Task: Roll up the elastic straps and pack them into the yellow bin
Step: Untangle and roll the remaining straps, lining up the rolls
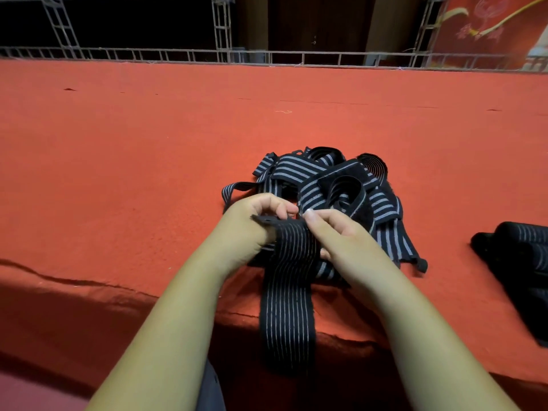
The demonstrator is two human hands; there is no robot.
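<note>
Both grips pinch the top end of one dark striped strap (287,295): the left grip (262,216) curls round its corner, the right grip (336,229) nips its edge. The strap hangs over the red table (148,143) edge. A loose strap pile (323,179) lies just beyond the grips, and rolled straps (522,250) lie well to the right.

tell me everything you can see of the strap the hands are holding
The strap is a wide, flat band, dark with thin pale stripes running lengthwise, and looks like woven elastic. It is unrolled: its far end is pinched by the left hand and right hand just in front of the pile of straps, and the rest runs toward the person, draping over the edge of the red table.
</note>
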